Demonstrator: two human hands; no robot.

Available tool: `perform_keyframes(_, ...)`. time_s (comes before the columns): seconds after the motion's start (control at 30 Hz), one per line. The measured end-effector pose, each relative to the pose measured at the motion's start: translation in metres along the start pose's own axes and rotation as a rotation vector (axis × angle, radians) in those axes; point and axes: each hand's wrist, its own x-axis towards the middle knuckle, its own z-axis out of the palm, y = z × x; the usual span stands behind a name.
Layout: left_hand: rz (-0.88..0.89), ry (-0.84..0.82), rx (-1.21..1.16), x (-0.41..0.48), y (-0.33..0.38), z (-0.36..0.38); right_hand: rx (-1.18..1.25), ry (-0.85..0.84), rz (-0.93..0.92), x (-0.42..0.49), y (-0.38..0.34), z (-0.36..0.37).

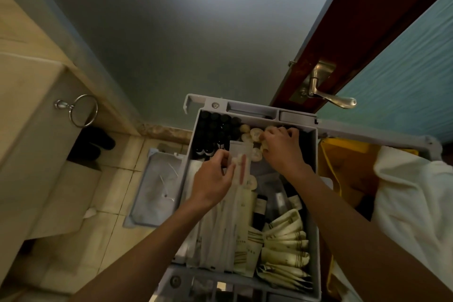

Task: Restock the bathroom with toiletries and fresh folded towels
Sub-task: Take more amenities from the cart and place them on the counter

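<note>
A grey cart tray [315, 179] holds toiletries: dark small bottles [215, 130] at the back left, round wrapped soaps [256, 133] at the back, long white sachets [220, 235] on the left, and cream folded packets [285, 243] at the front right. My left hand [213, 179] pinches a white sachet pack [241, 167] with a pink stripe above the tray. Curled fingers of my right hand [282, 147] dig among the round soaps. Whether they hold one is hidden. A white towel [411, 203] drapes over the cart at the right.
A red-brown door [355, 32] with a metal lever handle [328, 95] stands open behind the cart. A yellow bag [343, 159] hangs at the cart's right. At left are a beige vanity with a towel ring [83, 110], a grey lower tray [157, 186] and the tiled floor.
</note>
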Motion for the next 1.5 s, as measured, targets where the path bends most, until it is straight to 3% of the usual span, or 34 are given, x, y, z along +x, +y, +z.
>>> perform_keyframes(0.37, -0.036, 0.028, -0.078, -0.003, 0.002, -0.005, 0.01, 0.004, -0.071, 0.003, -0.002, 0.002)
perform_keyframes(1.0, -0.038, 0.209, -0.024, -0.067, 0.047, 0.011, 0.955, 0.072, -0.119, -0.095, 0.013, -0.018)
perform_keyframes(1.5, -0.166, 0.371, -0.023, -0.165, 0.042, -0.009, 1.224, -0.112, -0.058, -0.156, -0.032, -0.017)
